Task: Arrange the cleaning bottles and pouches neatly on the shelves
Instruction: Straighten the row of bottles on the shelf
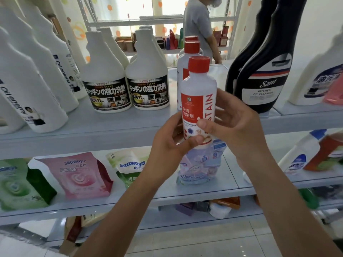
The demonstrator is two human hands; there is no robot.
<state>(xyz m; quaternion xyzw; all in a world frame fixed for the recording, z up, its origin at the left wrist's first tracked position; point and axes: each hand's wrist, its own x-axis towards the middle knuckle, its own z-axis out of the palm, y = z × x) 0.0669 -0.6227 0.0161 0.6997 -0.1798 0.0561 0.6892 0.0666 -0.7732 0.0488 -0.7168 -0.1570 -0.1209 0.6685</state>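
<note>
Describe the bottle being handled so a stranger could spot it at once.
On the upper shelf, between the white Japanese-label jugs and the black Sam bottles, stand two red-capped bottles. In front of them is the STAIN bottle, same red cap and label, but it alone is held off the shelf by the left hand and right hand.

blue pouch (202, 164) partly hidden, black bottles (263, 58) cropped
</note>
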